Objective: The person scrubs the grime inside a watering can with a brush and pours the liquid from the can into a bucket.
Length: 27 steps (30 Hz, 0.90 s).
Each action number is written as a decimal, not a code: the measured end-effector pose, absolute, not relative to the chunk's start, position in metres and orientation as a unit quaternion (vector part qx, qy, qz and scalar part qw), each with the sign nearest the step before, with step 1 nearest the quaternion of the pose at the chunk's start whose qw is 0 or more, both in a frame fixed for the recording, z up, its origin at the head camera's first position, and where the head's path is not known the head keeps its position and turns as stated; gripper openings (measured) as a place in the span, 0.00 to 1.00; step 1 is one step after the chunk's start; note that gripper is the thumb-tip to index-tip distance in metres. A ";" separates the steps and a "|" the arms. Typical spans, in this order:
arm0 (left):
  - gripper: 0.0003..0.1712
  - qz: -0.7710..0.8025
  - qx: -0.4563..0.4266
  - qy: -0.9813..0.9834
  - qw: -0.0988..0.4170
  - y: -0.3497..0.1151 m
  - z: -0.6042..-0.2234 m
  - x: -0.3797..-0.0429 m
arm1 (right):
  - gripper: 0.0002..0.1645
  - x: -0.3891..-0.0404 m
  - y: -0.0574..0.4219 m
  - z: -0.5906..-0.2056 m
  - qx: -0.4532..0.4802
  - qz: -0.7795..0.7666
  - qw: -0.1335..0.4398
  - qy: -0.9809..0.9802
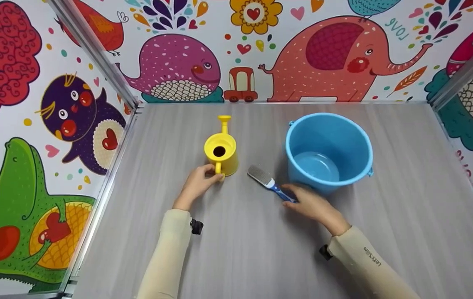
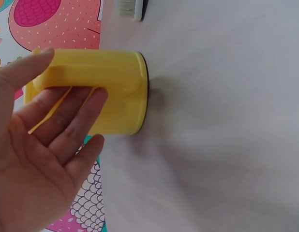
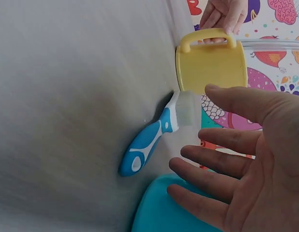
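A yellow watering can (image 1: 230, 161) stands upright on the grey table, its spout toward the back wall. My left hand (image 1: 197, 183) is at its handle (image 2: 91, 76), the thumb over the top end and the fingers reaching through behind it. To the right lies a blue-and-white brush (image 1: 262, 176), bristles on its far end. Fingers spread, my right hand (image 3: 241, 159) hovers beside the brush's handle (image 3: 142, 150) with nothing in its grasp. A blue bucket (image 1: 340, 183) stands upright just beyond the right hand; its inside shows bare.
Behind the table rises a wall (image 1: 253, 50) printed with cartoon animals, and another printed panel (image 1: 33, 174) runs along the left. Metal frame rails (image 1: 95, 50) edge the corners. A small black device (image 1: 197, 226) sits at the left wrist.
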<state>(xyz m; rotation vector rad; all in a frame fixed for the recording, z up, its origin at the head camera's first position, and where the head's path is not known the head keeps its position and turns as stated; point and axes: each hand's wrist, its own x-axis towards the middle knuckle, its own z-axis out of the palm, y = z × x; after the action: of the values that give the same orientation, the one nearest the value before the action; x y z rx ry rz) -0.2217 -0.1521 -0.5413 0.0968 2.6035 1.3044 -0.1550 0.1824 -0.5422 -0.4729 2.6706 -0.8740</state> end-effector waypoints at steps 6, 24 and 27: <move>0.13 0.490 0.041 0.863 0.113 -0.152 -0.550 -0.224 | 0.27 -0.156 0.181 -0.551 -0.140 -0.293 0.136 0.936; 0.19 0.577 0.042 0.800 0.159 -0.148 -0.561 -0.231 | 0.20 -0.152 0.153 -0.577 -0.132 -0.202 0.028 0.970; 0.20 0.580 0.063 0.795 0.165 -0.148 -0.562 -0.232 | 0.17 -0.151 0.150 -0.580 -0.121 -0.215 0.033 0.969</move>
<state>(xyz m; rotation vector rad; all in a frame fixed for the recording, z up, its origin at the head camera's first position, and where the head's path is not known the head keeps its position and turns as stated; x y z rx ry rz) -0.2319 -0.1480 -0.5616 0.1786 2.2652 1.6531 -0.1515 0.1503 -0.5805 -0.3731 2.9801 -0.6603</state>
